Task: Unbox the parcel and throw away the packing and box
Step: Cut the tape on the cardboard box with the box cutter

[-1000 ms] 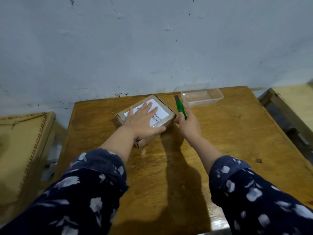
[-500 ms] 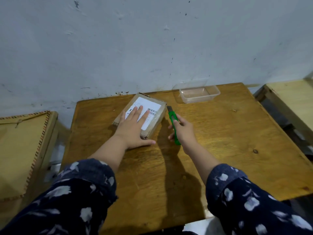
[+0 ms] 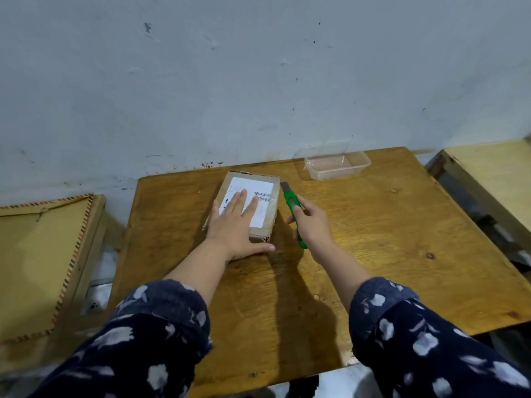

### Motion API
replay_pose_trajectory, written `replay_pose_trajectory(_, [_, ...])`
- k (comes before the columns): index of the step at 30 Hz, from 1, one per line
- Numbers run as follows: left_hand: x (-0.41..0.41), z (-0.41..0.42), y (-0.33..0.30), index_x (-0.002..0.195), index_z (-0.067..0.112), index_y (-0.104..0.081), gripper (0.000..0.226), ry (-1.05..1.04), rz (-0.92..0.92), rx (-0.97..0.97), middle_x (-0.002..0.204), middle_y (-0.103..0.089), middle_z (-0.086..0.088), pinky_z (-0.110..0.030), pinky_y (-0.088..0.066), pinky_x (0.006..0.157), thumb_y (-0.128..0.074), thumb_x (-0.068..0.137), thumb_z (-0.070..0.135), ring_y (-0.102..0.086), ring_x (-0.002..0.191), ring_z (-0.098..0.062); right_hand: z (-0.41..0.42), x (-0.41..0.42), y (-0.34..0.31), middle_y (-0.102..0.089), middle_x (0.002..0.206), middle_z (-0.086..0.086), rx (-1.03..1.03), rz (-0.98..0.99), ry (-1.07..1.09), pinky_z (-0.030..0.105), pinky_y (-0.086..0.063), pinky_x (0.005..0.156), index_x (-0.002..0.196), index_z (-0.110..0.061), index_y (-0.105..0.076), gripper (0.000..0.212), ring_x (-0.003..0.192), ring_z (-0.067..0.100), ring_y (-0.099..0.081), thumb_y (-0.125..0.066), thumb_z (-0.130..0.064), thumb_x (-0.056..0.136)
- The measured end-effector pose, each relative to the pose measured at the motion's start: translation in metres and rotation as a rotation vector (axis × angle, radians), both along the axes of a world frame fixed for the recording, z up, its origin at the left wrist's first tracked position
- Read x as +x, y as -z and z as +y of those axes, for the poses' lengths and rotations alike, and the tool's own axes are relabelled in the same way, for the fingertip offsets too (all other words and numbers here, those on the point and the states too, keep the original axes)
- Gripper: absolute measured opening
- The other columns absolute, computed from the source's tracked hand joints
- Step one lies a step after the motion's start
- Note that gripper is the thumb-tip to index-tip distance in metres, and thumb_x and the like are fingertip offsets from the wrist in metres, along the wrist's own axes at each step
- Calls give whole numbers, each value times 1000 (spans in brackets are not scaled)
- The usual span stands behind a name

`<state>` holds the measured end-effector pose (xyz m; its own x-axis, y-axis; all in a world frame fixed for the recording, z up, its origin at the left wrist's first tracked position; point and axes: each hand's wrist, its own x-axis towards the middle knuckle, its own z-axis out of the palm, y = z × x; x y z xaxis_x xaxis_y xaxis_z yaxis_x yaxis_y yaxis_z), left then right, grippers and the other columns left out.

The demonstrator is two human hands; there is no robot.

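A small brown cardboard parcel (image 3: 265, 214) with a white barcode label lies flat on the wooden table (image 3: 373, 239), near the back edge. My left hand (image 3: 234, 225) lies flat on top of it, fingers spread straight, the thumb along the near side. My right hand (image 3: 311, 222) grips a green box cutter (image 3: 291, 203) just right of the parcel. The cutter's tip points away from me, beside the parcel's right edge and apart from it.
A clear plastic container (image 3: 337, 165) stands at the back of the table, right of the parcel. The wall rises right behind the table. A tan piece of furniture (image 3: 43, 254) stands to the left and another wooden table (image 3: 494, 179) to the right.
My left hand has turned the parcel so its long side runs away from me. My right hand has drawn the cutter back towards me, alongside the parcel's right edge.
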<state>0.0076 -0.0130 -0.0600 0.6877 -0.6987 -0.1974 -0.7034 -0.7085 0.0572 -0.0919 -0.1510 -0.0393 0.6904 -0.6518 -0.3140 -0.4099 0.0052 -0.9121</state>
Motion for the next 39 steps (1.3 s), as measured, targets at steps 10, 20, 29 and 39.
replay_pose_trajectory(10, [10, 6, -1, 153, 25, 11, 112, 114, 8, -12, 161, 18, 3, -50, 13, 116, -42, 73, 83, 17, 147, -14, -15, 2, 0, -61, 76, 0, -77, 153, -108, 26, -44, 50, 142, -33, -38, 44, 51, 13, -53, -42, -22, 99])
replay_pose_trajectory(20, [5, 2, 6, 154, 23, 8, 111, 86, -38, -43, 162, 14, 2, -53, 6, 118, -36, 73, 85, 14, 148, -14, -9, -7, 4, -65, 121, 3, -277, 195, -127, 26, -45, 60, 136, -35, -48, 41, 80, 16, -53, -43, -22, 97])
replay_pose_trajectory(29, [-5, 3, 9, 154, 23, 7, 111, 55, -61, -79, 162, 12, 1, -52, 4, 119, -35, 72, 86, 13, 149, -15, -9, -24, 2, -53, 73, -9, -115, 148, -145, 33, -46, 57, 135, -31, -50, 40, 56, 16, -50, -45, -19, 97])
replay_pose_trajectory(39, [-4, 1, 9, 154, 23, 4, 113, 47, -64, -72, 163, 10, 1, -52, 3, 119, -37, 71, 86, 11, 149, -15, 12, -56, 18, -48, 77, -15, -204, 152, -227, 17, -35, 58, 129, -33, -56, 38, 60, -2, -38, -49, -22, 94])
